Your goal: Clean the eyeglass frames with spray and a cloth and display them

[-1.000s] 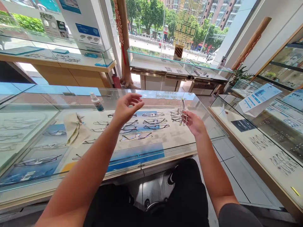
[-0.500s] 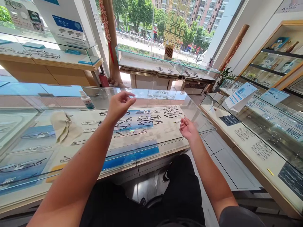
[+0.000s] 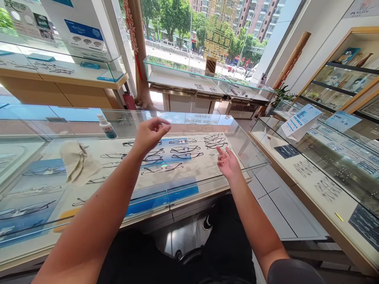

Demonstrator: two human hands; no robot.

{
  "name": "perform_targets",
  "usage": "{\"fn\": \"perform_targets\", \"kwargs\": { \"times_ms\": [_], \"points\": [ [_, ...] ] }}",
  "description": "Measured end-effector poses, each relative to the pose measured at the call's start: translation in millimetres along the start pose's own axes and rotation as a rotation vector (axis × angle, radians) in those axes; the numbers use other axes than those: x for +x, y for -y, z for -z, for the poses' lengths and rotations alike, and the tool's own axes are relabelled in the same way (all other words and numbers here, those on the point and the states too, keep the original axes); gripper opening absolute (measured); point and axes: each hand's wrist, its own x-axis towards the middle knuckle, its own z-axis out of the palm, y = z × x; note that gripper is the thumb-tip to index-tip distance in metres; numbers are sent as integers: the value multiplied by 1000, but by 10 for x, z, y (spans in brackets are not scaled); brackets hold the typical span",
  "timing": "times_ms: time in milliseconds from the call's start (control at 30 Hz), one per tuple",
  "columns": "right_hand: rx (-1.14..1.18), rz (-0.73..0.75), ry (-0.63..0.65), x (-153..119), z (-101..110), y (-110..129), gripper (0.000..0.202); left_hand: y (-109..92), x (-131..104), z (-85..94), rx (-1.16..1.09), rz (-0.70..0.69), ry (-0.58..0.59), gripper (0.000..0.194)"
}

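My left hand hovers above the glass counter with its thumb and index fingertips brought close in a pinch. Whatever is between them, if anything, is too small to make out. On the right, my right hand is turned palm up, fingers loosely curled and apart, and I see nothing held in it. Below both hands, eyeglasses lie in rows inside the glass display case. A spray bottle stands on the glass to the left, and a beige cloth with a beaded chain lies nearer.
A second display case runs along my right, with a folded white-and-blue sign on it. More glass cases line the window. A wooden-framed shelf cabinet stands at the far right.
My right hand has shifted slightly left and its fingers have spread from a closer pinch. The thumb and index finger of my left hand have come closer together.
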Motion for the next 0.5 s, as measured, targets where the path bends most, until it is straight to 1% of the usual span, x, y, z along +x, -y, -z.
{"fn": "perform_targets", "kwargs": {
  "times_ms": [100,167,200,233,267,300,333,367,433,500],
  "points": [
    [-103,94,13,-5,84,16,13,-32,-8,0,-8,3,2,25],
    [-284,247,3,60,99,133,21,-50,-15,0,0,1,-5,25],
    [-433,355,-9,119,85,226,23,-56,-19,0,11,-1,-7,25],
    [-640,474,-29,196,56,334,24,-62,-24,0,24,-3,-11,25],
    [-895,585,-56,287,12,449,24,-67,-29,0,39,-4,-11,25],
    [-1189,650,-87,389,-44,561,25,-71,-34,-2,52,-4,-9,26],
    [-1487,643,-97,497,-109,660,26,-75,-38,-3,62,-3,-5,26],
    [-1621,613,-88,606,-178,740,23,-78,-42,-5,69,-3,-2,26],
    [-1793,560,-43,808,-313,828,17,-80,-47,-9,81,-6,0,26],
    [-1896,541,20,969,-419,832,18,-74,-48,-8,91,-8,1,26]
  ]
}}
